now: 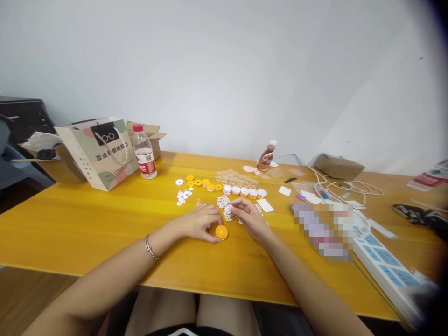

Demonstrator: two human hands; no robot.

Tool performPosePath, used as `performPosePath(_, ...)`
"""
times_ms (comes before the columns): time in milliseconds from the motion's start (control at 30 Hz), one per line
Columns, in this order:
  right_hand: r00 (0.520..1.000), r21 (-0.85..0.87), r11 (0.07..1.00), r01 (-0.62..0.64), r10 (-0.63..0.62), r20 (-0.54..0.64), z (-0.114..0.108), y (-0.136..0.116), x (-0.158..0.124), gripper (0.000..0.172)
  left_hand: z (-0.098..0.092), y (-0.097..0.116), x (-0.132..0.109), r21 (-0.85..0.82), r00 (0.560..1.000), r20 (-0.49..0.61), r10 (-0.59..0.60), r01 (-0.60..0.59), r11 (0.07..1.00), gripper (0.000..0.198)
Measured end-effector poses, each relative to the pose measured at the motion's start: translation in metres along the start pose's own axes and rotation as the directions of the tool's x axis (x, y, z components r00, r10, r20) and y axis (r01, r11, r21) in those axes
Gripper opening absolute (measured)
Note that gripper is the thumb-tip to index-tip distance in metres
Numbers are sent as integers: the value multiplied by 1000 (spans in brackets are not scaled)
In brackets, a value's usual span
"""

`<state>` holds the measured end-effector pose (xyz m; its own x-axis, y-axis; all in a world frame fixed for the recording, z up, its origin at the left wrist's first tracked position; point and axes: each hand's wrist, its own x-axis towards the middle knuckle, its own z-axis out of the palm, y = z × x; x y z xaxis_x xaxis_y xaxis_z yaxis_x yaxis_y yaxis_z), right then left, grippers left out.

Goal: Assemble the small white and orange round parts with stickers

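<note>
My left hand (201,224) pinches a small round orange case (221,232) by its left side, low over the table's near half. Just right of it, my right hand (248,218) has thumb and forefinger closed on a small white plastic piece (229,209). Beneath and behind those fingers lies a pile of similar white openwork pieces (222,201), partly hidden by the right hand. Behind the pile, several white-topped round cases (244,192) stand in a row. Yellow rings (198,182) and small white discs (181,197) lie farther left.
A paper bag (105,154) and a water bottle (144,156) stand at the back left. A clear tray of round parts (235,177) and a coffee bottle (266,156) are at the back. Cables (345,182) and a white-and-blue power strip (381,261) lie right.
</note>
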<state>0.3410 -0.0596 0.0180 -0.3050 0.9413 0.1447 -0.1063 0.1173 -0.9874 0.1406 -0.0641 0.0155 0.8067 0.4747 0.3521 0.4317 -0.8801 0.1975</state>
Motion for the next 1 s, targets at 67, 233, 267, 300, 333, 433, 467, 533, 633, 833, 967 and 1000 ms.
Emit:
performPosePath(67,994,-104,994,44,-33,105,2,-3,-3,17,2,-3,0,31,1000,-6,-19,19,999,32)
performPosePath(233,943,-398,886,238,-113,313,7,-10,-12,11,4,-5,0,59,999,-19,-29,30,998,33)
performPosePath(267,933,-433,860,269,-122,337,8,-11,-13,11,4,-5,0,56,999,-19,-29,30,998,33)
performPosePath(300,925,-453,842,292,-127,358,8,-12,-13,10,4,-5,0,54,999,-19,-32,33,998,33)
performPosePath(333,918,-463,831,308,-131,375,8,-12,-13,10,4,-4,0,52,999,-17,-36,37,998,33)
performPosePath(433,898,-487,798,356,-148,414,6,-11,-13,8,4,-4,1,39,999,-3,-48,48,998,33)
performPosePath(467,890,-496,783,375,-156,428,6,-10,-13,8,4,-4,1,33,999,4,-54,54,998,33)
performPosePath(533,873,-517,747,418,-172,457,5,-8,-12,8,4,-4,1,16,998,18,-63,63,998,33)
performPosePath(633,849,-531,707,467,-190,494,5,-6,-12,7,3,-3,1,-7,997,30,-71,71,997,31)
performPosePath(833,837,-521,703,484,-198,510,8,-8,-10,7,4,-3,2,-25,995,18,-94,94,995,35)
performPosePath(967,841,-501,724,474,-203,502,9,-6,-9,7,7,-4,3,-19,994,4,-107,107,994,37)
performPosePath(1000,840,-495,730,472,-201,503,9,-4,-8,8,8,-3,3,-18,994,-1,-108,108,994,36)
